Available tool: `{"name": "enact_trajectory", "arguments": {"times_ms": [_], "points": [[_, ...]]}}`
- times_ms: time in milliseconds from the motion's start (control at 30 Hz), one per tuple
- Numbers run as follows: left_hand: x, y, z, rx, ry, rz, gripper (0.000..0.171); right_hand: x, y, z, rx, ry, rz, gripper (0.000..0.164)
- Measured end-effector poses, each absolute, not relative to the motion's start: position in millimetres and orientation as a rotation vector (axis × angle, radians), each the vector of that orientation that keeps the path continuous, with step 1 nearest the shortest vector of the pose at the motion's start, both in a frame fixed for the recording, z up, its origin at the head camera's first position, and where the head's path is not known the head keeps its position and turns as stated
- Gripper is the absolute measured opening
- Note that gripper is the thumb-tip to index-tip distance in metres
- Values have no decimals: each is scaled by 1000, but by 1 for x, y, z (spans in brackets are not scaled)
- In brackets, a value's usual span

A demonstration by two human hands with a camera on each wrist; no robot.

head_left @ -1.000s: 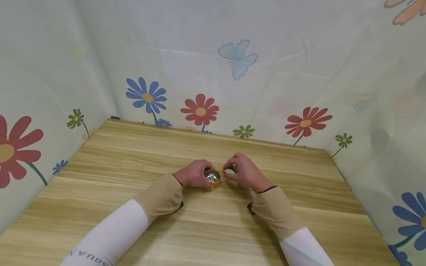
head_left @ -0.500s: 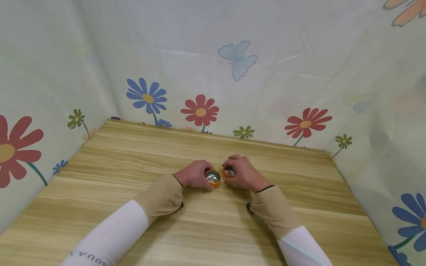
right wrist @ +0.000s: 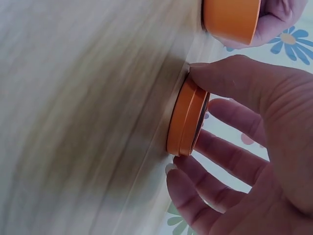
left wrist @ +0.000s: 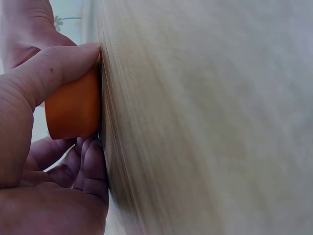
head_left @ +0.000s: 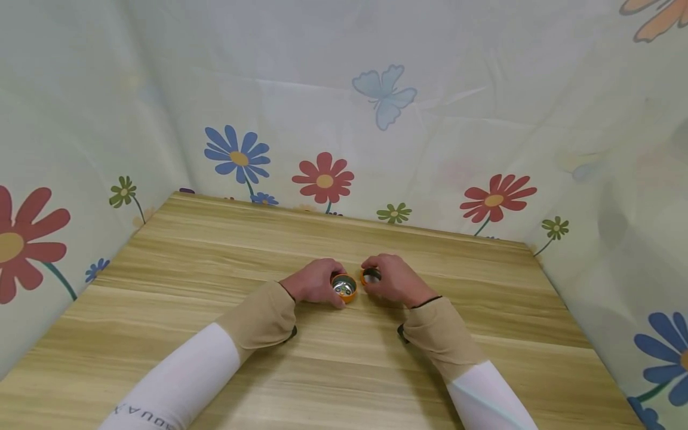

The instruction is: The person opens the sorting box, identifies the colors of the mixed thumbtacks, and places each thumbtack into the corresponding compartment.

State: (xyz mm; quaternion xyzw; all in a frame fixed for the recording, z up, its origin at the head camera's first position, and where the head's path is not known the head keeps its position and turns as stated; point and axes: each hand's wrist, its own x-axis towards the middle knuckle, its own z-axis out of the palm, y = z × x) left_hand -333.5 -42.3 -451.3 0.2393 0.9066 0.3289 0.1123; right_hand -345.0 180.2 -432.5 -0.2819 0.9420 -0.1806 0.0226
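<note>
My left hand (head_left: 316, 283) holds a small round orange tin (head_left: 344, 288), thumb and fingers curved round its wall. The tin sits upright on the table, showing a shiny metal inside with a small printed figure at the bottom. In the left wrist view its plain orange side (left wrist: 73, 110) shows between thumb and fingers. Just to the right, my right hand (head_left: 396, 280) holds a shallow orange lid (right wrist: 186, 117) at its edge, thumb on one side and fingertips on the other. The lid lies on the table with its hollow side up, a small gap away from the tin.
The wood-grain table (head_left: 226, 233) reaches back to a pale cloth wall (head_left: 301, 95) printed with flowers and a butterfly. Similar cloth walls stand along the left and right sides.
My right hand has settled slightly lower over the lid, its knuckles dropping a little. The left hand and the tin stay where they were.
</note>
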Motion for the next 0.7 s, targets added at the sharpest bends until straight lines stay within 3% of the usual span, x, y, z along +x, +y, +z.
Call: {"name": "enact_trajectory", "arguments": {"times_ms": [300,567,700], "points": [[-333,-42,-451,702,2650,973,50,-344,180,-432,-872,2965,-518,39],[-337,-42,-456,715,2660,963,49,-345,183,-431,-794,2990,-609,66],[-338,-43,-456,717,2655,970,49,-344,185,-430,-804,2984,-668,61]]}}
